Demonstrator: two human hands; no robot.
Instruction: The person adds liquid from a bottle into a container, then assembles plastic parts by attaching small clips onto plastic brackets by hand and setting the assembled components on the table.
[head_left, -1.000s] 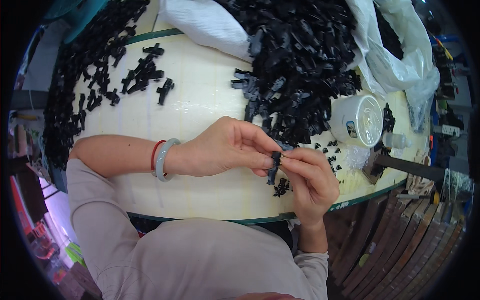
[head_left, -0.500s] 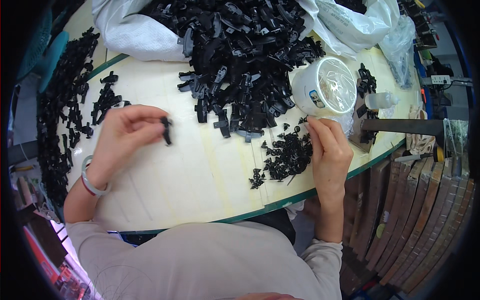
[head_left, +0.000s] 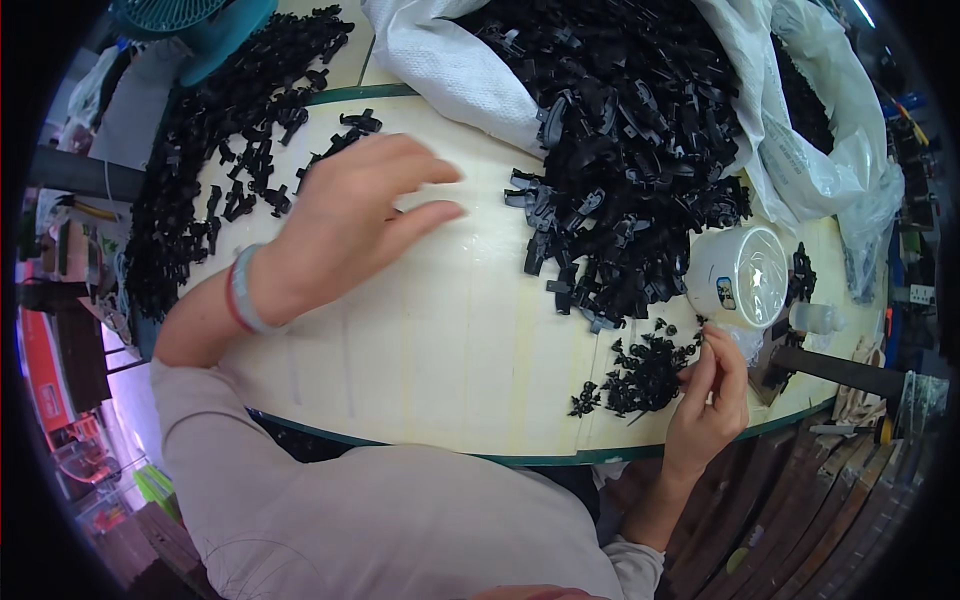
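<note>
My left hand (head_left: 350, 220) is over the left part of the table, palm down, slightly blurred. Its thumb and fingers are apart with nothing visible between them. Several black plastic parts (head_left: 360, 122) lie just beyond it, partly hidden by the hand. My right hand (head_left: 715, 400) is at the right edge of a small heap of black plastic clips (head_left: 645, 372). Thumb and forefinger pinch a small black clip (head_left: 702, 323) at their tips. Past the heap spreads a large pile of black curved plastic parts (head_left: 610, 190).
A white tub (head_left: 712, 275) covered in clear film stands beyond my right hand, beside a small clear bottle (head_left: 815, 318). White woven sacks (head_left: 450, 70) flank the large pile. More black parts (head_left: 190, 190) cover the far left. A metal bar (head_left: 840, 370) juts in at right; a teal fan (head_left: 225, 40) stands far left.
The black part that my left hand pinched is gone from it, and its fingers have spread. My right hand stays by the clips. The whole view has turned toward the left.
</note>
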